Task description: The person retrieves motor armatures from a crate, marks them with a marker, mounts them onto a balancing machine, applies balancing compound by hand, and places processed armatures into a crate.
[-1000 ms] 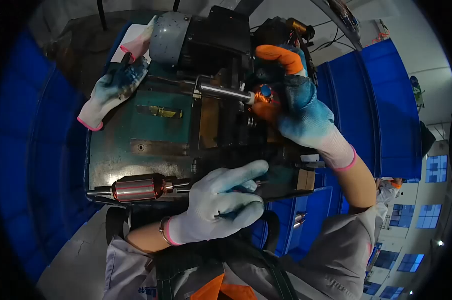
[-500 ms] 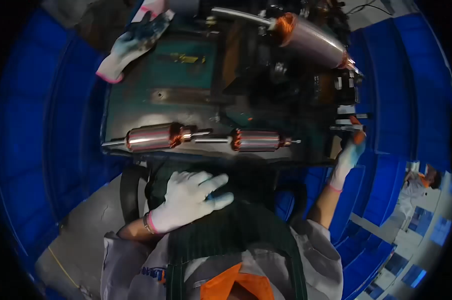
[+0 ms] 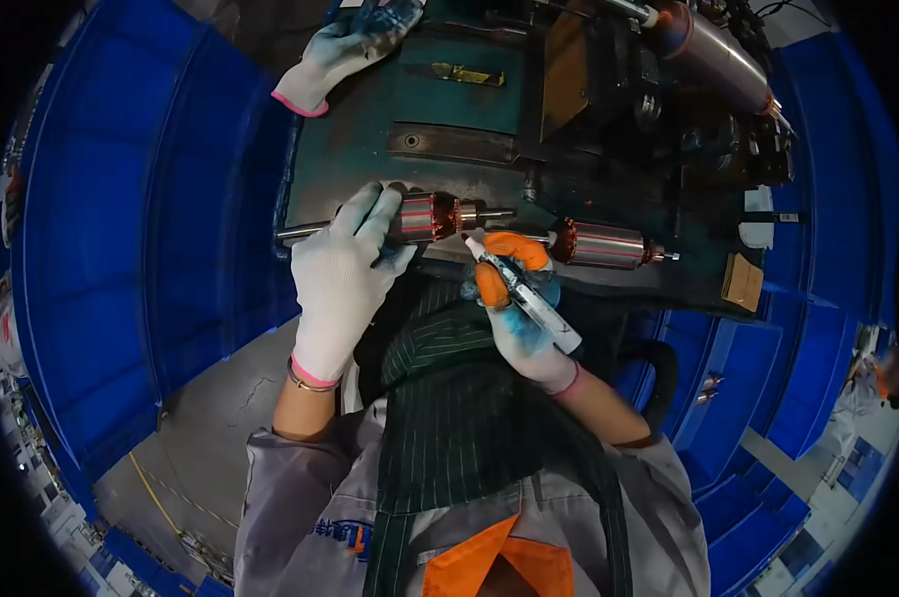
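My left hand, in a white knit glove with a pink cuff, grips the left end of a motor armature lying along the bench's near edge. Its thumb is below and its fingers are over the core. A marker pen with a white, stained body is held in my right hand, whose glove is blue-stained and has orange covers on two fingertips. The dark pen tip points up-left, close to the armature's commutator end; I cannot tell if they touch. To the right lies a second armature.
A larger copper-wound rotor rests on dark machinery at back right. A stained loose glove lies at back left. A metal bar and a yellow-marked tool lie on the green bench. Blue panels stand at both sides.
My left hand has gone from above my lap onto the left armature. My right hand has come from the bench's right edge to the middle, now with the marker pen. The view has shifted.
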The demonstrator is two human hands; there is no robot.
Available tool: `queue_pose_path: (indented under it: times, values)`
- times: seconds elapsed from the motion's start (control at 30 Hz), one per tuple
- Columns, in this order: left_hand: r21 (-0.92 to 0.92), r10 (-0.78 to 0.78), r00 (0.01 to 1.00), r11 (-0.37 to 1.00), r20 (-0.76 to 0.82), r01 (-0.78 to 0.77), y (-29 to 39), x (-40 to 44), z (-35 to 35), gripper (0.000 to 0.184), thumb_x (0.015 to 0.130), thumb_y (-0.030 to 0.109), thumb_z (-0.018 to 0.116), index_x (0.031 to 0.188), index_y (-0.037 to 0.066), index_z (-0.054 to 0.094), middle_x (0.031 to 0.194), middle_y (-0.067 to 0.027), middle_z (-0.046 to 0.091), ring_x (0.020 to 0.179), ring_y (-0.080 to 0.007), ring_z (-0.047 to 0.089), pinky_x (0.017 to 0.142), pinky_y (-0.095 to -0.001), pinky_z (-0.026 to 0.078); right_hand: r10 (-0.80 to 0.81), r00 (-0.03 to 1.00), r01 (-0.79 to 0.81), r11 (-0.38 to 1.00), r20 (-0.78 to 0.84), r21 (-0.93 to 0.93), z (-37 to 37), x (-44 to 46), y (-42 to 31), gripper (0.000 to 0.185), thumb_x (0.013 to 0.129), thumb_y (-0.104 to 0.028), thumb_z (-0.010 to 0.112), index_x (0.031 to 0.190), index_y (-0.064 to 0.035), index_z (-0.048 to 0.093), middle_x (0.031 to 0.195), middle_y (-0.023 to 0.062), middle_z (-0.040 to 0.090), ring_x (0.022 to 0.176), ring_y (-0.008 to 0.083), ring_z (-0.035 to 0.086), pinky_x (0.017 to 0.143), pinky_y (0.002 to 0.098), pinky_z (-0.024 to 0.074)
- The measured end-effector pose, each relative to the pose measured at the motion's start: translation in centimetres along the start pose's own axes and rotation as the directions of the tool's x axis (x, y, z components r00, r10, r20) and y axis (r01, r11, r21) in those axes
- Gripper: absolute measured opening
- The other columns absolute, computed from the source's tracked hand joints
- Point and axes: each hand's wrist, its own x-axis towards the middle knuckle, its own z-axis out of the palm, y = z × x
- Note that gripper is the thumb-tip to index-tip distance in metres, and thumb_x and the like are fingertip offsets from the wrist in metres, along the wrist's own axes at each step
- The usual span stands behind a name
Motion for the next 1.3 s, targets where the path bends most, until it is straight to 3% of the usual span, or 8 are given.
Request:
queue_pose_path:
  times: [0.43, 0.57, 0.83, 0.87, 0.97, 1.07, 1.13, 1.3]
  values:
    - [-0.041, 0.0, 0.999, 0.999, -0.035, -0.001, -0.2, -0.3, 0.3, 0.052, 0.057, 0.027, 0.073, 0.106, 0.013, 0.06, 0.105, -0.0054, 0.059, 0.07, -0.0192, 0.062, 0.059, -0.0288, 0.048, 0.075, 0.997, -0.074, 0.989, 0.0, 0.13, -1.0, 0.4, 1.3, 0.036, 0.077, 0.002, 0.051, 0.114, 0.0004, 0.048, 0.089, 0.0047, 0.051, 0.08, 0.0124, 0.05, 0.074, 0.0214, 0.0407]
    - [-0.055, 0.022, 0.998, 0.998, -0.063, -0.025, -0.3, -0.3, 0.4, 0.052, 0.057, 0.026, 0.073, 0.106, 0.012, 0.06, 0.106, -0.0055, 0.058, 0.07, -0.0192, 0.062, 0.057, -0.0295, 0.048, -0.036, 0.996, -0.033, 0.717, -0.084, -0.696, -2.4, 0.0, 2.2, 0.053, 0.067, 0.01, 0.058, 0.116, -0.0018, 0.043, 0.108, 0.0073, 0.054, 0.1, 0.0168, 0.053, 0.089, 0.0247, 0.0403]
    - [-0.253, -0.06, 0.997, 0.967, -0.056, 0.044, -0.4, -0.3, 0.3, 0.045, 0.059, 0.009, 0.073, 0.102, 0.004, 0.061, 0.109, -0.013, 0.058, 0.077, -0.0193, 0.061, 0.064, -0.0266, 0.047, -0.029, 0.996, 0.005, 0.962, 0.082, 0.274, -0.4, 0.3, -1.2, 0.04, 0.084, -0.012, 0.055, 0.121, -0.0009, 0.045, 0.086, 0.004, 0.049, 0.079, 0.0107, 0.046, 0.069, 0.0239, 0.0405]
    - [-0.284, -0.018, 0.997, 0.959, -0.076, -0.004, -0.4, -0.6, 0.2, 0.045, 0.059, 0.009, 0.073, 0.102, 0.004, 0.061, 0.109, -0.013, 0.058, 0.077, -0.0193, 0.061, 0.064, -0.0266, 0.047, -0.083, 0.995, 0.082, 0.996, -0.058, -0.032, -0.6, -0.4, -3.3, 0.042, 0.083, -0.012, 0.056, 0.122, -0.0006, 0.044, 0.091, 0.0054, 0.052, 0.083, 0.0116, 0.05, 0.071, 0.0242, 0.0425]
    - [-0.684, -0.284, 0.937, 0.725, -0.202, 0.073, -1.2, -2.6, 0.0, 0.03, 0.074, 0.005, 0.062, 0.103, -0.002, 0.06, 0.104, -0.0134, 0.059, 0.07, -0.0108, 0.055, 0.059, -0.0202, 0.043, -0.793, 0.589, 0.458, 0.487, -0.158, -0.744, -10.3, -3.5, -9.4, 0.038, 0.082, -0.013, 0.058, 0.116, 0.002, 0.048, 0.105, 0.0102, 0.055, 0.095, 0.0194, 0.054, 0.079, 0.0276, 0.045]
    - [-0.851, -0.244, 0.961, 0.525, -0.127, 0.021, 1.2, -1.8, -1.3, 0.031, 0.082, 0.015, 0.056, 0.107, -0.002, 0.057, 0.103, -0.0153, 0.059, 0.072, -0.0148, 0.058, 0.061, -0.0234, 0.046, -0.93, 0.36, -0.223, -0.003, -0.079, -0.975, -12.2, -3.9, -19.9, 0.027, 0.08, -0.016, 0.059, 0.103, -0.0013, 0.056, 0.097, 0.0156, 0.058, 0.091, 0.027, 0.056, 0.076, 0.0355, 0.0439]
    - [-0.914, -0.106, 0.994, 0.405, -0.041, 0.005, 4.7, -0.7, -2.1, 0.042, 0.089, 0.029, 0.045, 0.116, -0.002, 0.051, 0.106, -0.016, 0.058, 0.079, -0.0187, 0.058, 0.072, -0.0291, 0.046, -0.895, 0.409, -0.618, -0.127, -0.179, -0.776, -11.3, -2.5, -22.5, 0.027, 0.077, -0.016, 0.059, 0.1, -0.0033, 0.057, 0.095, 0.0158, 0.058, 0.089, 0.0288, 0.056, 0.072, 0.0364, 0.043]
    - [-0.883, 0.299, 0.944, 0.396, -0.137, -0.253, 6.8, 1.4, -2.1, 0.029, 0.082, 0.021, 0.057, 0.103, 0.0, 0.059, 0.101, -0.0135, 0.061, 0.104, -0.0277, 0.053, 0.094, -0.0407, 0.036, -0.676, 0.736, -0.471, -0.464, -0.045, -0.75, -18.0, -3.9, -23.5, 0.02, 0.079, -0.014, 0.054, 0.097, -0.0066, 0.058, 0.098, 0.0112, 0.058, 0.086, 0.0259, 0.056, 0.07, 0.0338, 0.0452]
